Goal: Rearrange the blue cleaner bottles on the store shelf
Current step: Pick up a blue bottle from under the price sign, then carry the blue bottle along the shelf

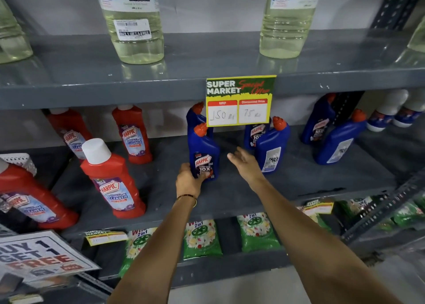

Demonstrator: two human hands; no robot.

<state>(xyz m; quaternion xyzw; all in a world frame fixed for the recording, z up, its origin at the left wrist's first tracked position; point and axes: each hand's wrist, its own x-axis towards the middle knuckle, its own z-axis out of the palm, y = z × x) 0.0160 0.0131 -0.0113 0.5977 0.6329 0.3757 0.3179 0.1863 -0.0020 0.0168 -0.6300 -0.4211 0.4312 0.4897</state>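
Note:
Several blue cleaner bottles with orange caps stand on the grey middle shelf [230, 195]. My left hand [188, 179] grips the base of the front blue bottle [203, 147], label facing me. Behind it stands another blue bottle [195, 117], partly hidden by the price sign. My right hand [246, 163] is open, fingers spread, just left of a blue bottle [272, 145] turned back-label forward. One more blue bottle [254, 133] stands behind that. Two blue bottles [339, 140] [318, 119] stand farther right.
Red bathroom-cleaner bottles [112, 179] fill the shelf's left side. A yellow price sign [240, 100] hangs from the upper shelf, which carries clear bleach bottles [133, 21]. Green packets [202, 239] lie on the shelf below. White-capped bottles [388, 110] lie at far right.

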